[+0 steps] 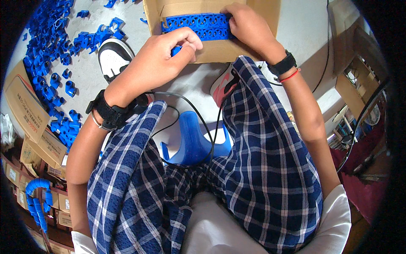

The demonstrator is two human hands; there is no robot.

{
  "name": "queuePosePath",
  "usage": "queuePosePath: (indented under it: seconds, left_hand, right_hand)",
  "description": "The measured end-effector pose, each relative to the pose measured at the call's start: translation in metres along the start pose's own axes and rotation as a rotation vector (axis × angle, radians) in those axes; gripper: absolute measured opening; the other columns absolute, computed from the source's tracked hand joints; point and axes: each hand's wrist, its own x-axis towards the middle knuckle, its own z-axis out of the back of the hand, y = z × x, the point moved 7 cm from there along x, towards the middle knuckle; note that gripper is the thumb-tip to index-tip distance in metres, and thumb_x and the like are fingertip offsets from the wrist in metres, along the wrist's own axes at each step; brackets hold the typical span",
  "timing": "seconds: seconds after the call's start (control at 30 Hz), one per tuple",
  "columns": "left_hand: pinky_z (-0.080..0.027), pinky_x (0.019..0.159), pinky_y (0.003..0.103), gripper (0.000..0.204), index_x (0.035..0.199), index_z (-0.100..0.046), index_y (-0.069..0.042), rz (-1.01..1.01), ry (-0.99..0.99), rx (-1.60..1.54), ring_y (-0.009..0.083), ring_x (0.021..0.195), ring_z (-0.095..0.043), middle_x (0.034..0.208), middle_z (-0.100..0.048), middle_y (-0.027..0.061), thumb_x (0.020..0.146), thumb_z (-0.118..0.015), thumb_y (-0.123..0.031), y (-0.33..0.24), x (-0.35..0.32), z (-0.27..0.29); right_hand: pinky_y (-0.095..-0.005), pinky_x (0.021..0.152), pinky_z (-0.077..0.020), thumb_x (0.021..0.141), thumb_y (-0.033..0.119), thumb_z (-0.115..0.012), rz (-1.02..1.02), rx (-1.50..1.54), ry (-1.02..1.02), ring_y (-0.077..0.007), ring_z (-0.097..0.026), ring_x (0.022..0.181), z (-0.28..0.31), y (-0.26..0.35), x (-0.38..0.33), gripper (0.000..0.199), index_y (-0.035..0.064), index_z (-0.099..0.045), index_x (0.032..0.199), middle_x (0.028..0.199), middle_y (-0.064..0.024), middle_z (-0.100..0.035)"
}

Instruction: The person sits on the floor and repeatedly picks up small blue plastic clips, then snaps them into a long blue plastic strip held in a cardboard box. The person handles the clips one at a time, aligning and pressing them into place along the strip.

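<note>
An open cardboard box (270,10) stands on the floor in front of my feet. Inside it, blue plastic fittings (196,21) with ring-like openings lie packed side by side in two neat rows. My left hand (169,55) is curled over the box's near left corner, closed around a loose blue fitting (175,51) that is mostly hidden by the fingers. At the right end of the rows, my right hand (250,27) has its thumb and bent fingers closed on the end fittings; its fingertips are partly hidden.
Many loose blue fittings (55,80) are scattered over the floor at left. Flattened cardboard (27,101) and stacked cartons stand beyond them. A blue plastic stool (190,139) is beneath me, with black cables (186,99) crossing between my legs. Shelving (359,84) stands at right.
</note>
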Motion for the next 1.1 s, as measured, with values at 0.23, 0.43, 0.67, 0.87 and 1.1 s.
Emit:
queuePosePath:
  seconds: [0.23,0.43,0.67,0.87,1.1]
  left_hand:
    - [-0.048,0.074,0.026,0.019,0.107,-0.063,-0.004,0.002,0.008,-0.018,0.0081,0.08,-0.059,0.083,-0.066,0.0008,0.104,-0.049,-0.016,0.001,-0.002,0.0]
    - [-0.051,0.07,0.03,0.017,0.104,-0.065,-0.004,-0.031,-0.035,-0.062,0.0159,0.075,-0.066,0.082,-0.069,0.0085,0.098,-0.055,-0.017,0.004,0.0,0.0]
    - [-0.05,0.076,0.028,0.018,0.105,-0.064,-0.003,-0.019,-0.003,-0.04,0.0116,0.08,-0.062,0.083,-0.066,0.0038,0.102,-0.05,-0.014,0.002,0.0,-0.001]
    - [-0.049,0.08,0.027,0.018,0.104,-0.063,-0.002,0.018,0.035,-0.046,0.0097,0.083,-0.06,0.084,-0.064,0.0022,0.103,-0.048,-0.012,0.002,0.0,-0.002]
    - [-0.049,0.081,0.027,0.018,0.104,-0.063,-0.002,0.005,0.033,-0.016,0.0104,0.084,-0.061,0.084,-0.064,0.0025,0.103,-0.049,-0.012,0.004,0.0,-0.002]
  right_hand:
    - [-0.0474,0.093,-0.0514,0.083,0.003,-0.056,0.007,0.083,-0.028,-0.0394,-0.064,0.102,-0.001,0.002,0.0,0.028,0.0015,-0.068,0.108,0.103,-0.0194,-0.067]
    - [-0.0471,0.092,-0.0511,0.083,0.003,-0.056,0.031,0.102,0.032,-0.0396,-0.063,0.102,-0.002,0.003,0.0,0.028,0.001,-0.067,0.109,0.104,-0.0197,-0.066]
    - [-0.0476,0.094,-0.0506,0.082,0.002,-0.058,0.087,0.053,-0.057,-0.0394,-0.063,0.104,0.002,0.011,-0.001,0.035,0.0016,-0.065,0.116,0.106,-0.0201,-0.066]
    - [-0.0466,0.098,-0.0487,0.079,-0.003,-0.055,0.194,0.1,0.038,-0.0383,-0.06,0.112,-0.007,0.019,-0.003,0.044,0.0011,-0.061,0.123,0.115,-0.0185,-0.064]
    - [-0.0463,0.101,-0.0476,0.08,-0.003,-0.055,0.172,0.088,0.063,-0.0365,-0.059,0.115,-0.008,0.02,-0.003,0.047,0.0033,-0.06,0.126,0.118,-0.0169,-0.064]
